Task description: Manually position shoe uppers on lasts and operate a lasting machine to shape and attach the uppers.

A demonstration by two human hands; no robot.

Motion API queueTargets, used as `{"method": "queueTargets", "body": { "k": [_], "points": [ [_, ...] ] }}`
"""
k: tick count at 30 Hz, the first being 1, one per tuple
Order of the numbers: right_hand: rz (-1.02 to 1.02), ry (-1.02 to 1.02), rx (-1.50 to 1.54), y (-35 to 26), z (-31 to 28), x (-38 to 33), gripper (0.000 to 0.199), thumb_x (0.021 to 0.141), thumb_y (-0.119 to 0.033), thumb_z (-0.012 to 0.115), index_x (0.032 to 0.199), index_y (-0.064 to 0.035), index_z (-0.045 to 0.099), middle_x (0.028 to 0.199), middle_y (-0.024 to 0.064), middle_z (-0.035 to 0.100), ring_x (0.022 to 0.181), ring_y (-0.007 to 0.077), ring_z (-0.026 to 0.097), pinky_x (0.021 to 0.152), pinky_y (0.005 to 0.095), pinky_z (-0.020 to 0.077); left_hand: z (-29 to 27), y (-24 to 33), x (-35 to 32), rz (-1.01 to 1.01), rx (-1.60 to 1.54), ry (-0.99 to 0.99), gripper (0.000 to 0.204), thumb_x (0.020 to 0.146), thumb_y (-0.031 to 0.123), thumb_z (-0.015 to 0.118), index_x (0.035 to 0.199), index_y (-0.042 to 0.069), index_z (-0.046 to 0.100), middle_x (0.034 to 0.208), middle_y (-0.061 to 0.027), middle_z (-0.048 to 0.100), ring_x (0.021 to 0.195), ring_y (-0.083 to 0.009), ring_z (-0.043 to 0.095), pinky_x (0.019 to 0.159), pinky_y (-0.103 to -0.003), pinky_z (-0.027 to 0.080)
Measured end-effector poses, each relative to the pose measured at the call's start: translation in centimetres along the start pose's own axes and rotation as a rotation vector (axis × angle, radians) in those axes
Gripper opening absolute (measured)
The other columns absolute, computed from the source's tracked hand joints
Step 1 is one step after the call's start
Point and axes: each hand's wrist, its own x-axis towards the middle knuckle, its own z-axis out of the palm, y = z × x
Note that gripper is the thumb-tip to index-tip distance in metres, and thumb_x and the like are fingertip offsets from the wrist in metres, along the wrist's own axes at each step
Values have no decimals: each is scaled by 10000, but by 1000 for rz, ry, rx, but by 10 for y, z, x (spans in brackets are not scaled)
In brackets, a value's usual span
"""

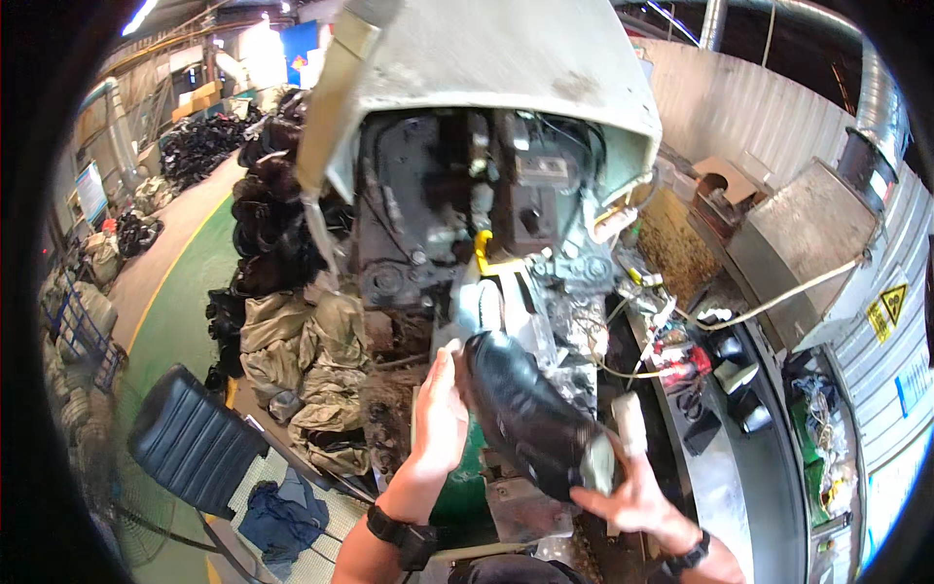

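Note:
A black shoe [530, 414] slants across the middle, its toe up near the machine and its pale greenish heel end [597, 464], which looks like a shoe last, toward me. My right hand [632, 492] grips that lower end; one of its fingers wears a white wrapping. Along the left of the toe, my left hand [441, 414] is upright with fingers stretched out. It seems to touch the shoe's side, but the contact is partly hidden. Just beyond the toe is the machine's blurred working part [482, 304], with a yellow hooked piece [484, 251] above it.
A large machine with a pale hood [506, 58] stands ahead. To its left are piled black shoes [268, 214] and tan sacks [302, 360]. A black chair [195, 438] is at lower left, with dark cloth [282, 516] beside it. A metal bench [715, 487] runs along the right.

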Motion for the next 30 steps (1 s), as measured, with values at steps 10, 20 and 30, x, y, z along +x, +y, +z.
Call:
{"method": "queueTargets", "body": {
  "k": [10, 20, 30],
  "points": [
    [-5, 232, -134, 34, -31, -154, 858, 756, -32, 822, 1489, 26, 379, 1476, 262, 421, 1335, 414, 463, 1115, 440, 370, 107, -78, -66, -257, 110, -350, 578, 1077, 433, 475, 1377, -61, 482, 1300, -223, 632, 1208, -306, 624, 1038, -443, 518],
    [256, 627, -315, 44, -94, -286, 698, 843, -253, 827, 1391, 40, 509, 1361, 288, 561, 1269, 460, 549, 1074, 441, 469, 152, -282, -115, -766, 390, -166, 434, 918, 250, 778, 1192, -48, 623, 1054, -124, 704, 885, -268, 715, 794, -412, 618],
    [406, 1886, 724, 163, -221, -585, 474, 925, -85, 711, 1358, -24, 527, 1268, 119, 629, 1110, 257, 655, 888, 409, 605, 152, -463, -216, -376, 1225, -1374, 447, 859, 73, 771, 1277, -26, 649, 1220, -187, 691, 1140, -267, 689, 914, -358, 601]
  ]
}}
